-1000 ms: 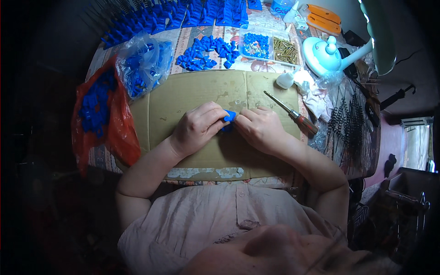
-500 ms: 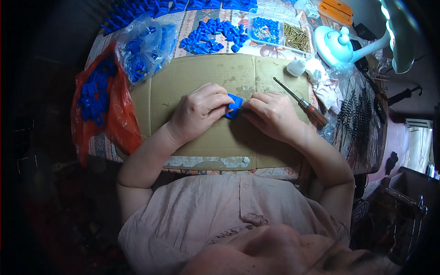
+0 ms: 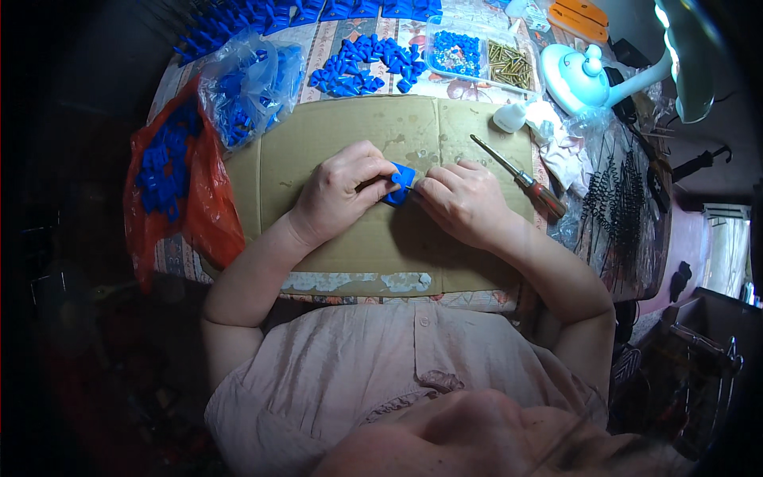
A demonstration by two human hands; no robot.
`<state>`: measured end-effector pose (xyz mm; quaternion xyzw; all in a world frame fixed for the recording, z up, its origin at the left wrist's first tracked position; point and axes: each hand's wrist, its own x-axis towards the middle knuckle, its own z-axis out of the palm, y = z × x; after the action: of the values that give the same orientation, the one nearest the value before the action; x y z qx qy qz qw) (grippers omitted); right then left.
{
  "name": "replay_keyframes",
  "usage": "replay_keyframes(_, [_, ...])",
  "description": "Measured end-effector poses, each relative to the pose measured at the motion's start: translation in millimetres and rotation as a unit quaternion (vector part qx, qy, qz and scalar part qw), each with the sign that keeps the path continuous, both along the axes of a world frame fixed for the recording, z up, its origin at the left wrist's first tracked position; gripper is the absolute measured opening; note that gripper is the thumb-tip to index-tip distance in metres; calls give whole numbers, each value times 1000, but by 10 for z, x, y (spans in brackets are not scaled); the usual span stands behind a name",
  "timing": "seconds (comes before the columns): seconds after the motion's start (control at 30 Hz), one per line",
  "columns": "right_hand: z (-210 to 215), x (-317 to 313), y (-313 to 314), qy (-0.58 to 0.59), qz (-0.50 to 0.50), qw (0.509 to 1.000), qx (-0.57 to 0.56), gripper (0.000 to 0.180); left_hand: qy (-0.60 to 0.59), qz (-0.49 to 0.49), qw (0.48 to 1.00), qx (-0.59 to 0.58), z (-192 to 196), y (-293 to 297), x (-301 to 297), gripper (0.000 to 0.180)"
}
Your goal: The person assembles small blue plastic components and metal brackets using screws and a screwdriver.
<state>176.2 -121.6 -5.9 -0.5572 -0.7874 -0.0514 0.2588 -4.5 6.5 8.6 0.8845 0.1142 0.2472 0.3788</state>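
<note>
A small blue plastic part (image 3: 404,176) is pinched between the thumb and fingers of my left hand (image 3: 340,191), above the cardboard sheet (image 3: 350,123). My right hand (image 3: 465,199) is closed at the part's right side. Between its fingertips and the part shows the end of a thin, metal-looking piece, most of it hidden by the fingers. To the right of that hand lies a screwdriver (image 3: 520,177) with a red-and-dark handle, out of both hands.
Bags of blue parts, one red (image 3: 214,211) and one clear (image 3: 274,79), stand at left. Loose blue cone-like pieces (image 3: 350,79) lie beyond the cardboard. Farther right are a divided clear box (image 3: 485,79) with brass-coloured screws, a white bottle (image 3: 509,118), a lamp (image 3: 576,79) and black coiled wires (image 3: 616,199).
The blue part and both hands have shifted slightly left, and the part has tilted a little. Both hands keep their grip.
</note>
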Motion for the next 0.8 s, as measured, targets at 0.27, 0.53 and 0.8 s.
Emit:
replay_keyframes(0.27, [56, 7, 8, 44, 7, 999, -26, 17, -6, 12, 1000, 11, -13, -2, 2, 14])
replay_keyframes(0.53, [9, 41, 7, 26, 16, 999, -18, 15, -21, 7, 1000, 20, -64, 19, -9, 16])
replay_keyframes(0.8, [-14, 37, 36, 43, 18, 999, -2, 13, -16, 21, 996, 81, -6, 19, 0, 16])
